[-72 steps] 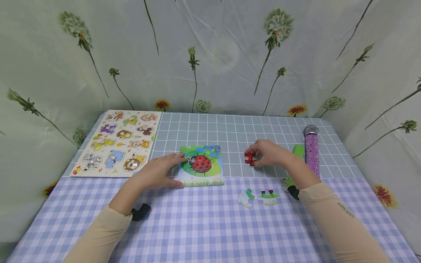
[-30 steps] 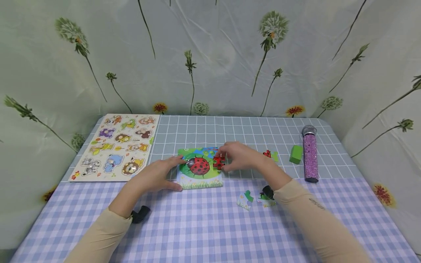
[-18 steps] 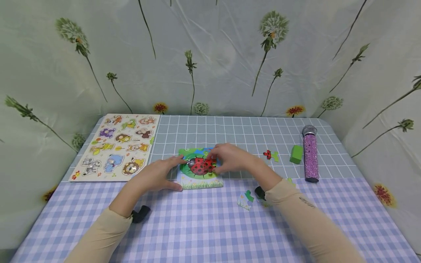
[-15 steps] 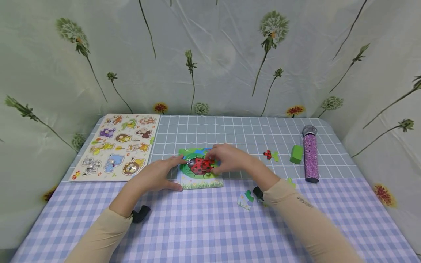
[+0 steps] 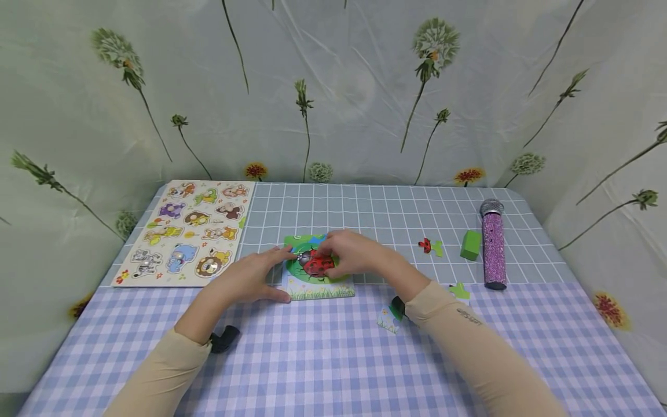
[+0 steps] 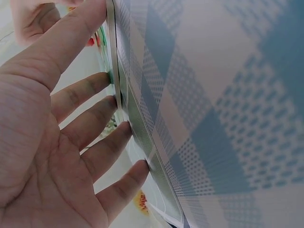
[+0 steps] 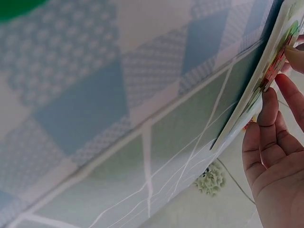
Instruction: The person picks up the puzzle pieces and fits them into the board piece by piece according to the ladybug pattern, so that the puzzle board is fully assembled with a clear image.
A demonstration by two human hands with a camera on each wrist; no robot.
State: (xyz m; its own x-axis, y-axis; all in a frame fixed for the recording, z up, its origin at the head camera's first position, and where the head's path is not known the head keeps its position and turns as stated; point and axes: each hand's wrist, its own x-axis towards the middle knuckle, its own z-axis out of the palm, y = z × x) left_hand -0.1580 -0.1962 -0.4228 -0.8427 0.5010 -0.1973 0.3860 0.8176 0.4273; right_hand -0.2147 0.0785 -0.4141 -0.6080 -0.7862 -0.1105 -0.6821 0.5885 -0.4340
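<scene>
A square ladybug puzzle board (image 5: pixel 318 293) lies flat near the middle of the table. My left hand (image 5: pixel 252 275) rests against its left edge, thumb and fingers spread; in the left wrist view the thumb (image 6: pixel 61 42) reaches the board's edge. Over the ladybug picture, my right hand (image 5: pixel 351 253) pinches a red, black-spotted jigsaw piece (image 5: pixel 323 265) between thumb and fingers. The right wrist view shows that piece (image 7: pixel 273 71) down at the board's surface. Fingers partly hide the board's upper right.
Loose jigsaw pieces lie rightward: a red-green one (image 5: pixel 430 247), a green one (image 5: pixel 460 291) and a pale one (image 5: pixel 386 322) partly behind my right wrist. Beyond are a green block (image 5: pixel 471 245) and a purple microphone (image 5: pixel 494 249). An animal puzzle board (image 5: pixel 177 231) lies left.
The right hand has carried the red piece leftward from the table right of the board onto the ladybug picture, edging further left lately. The left hand stays at the board's left edge.
</scene>
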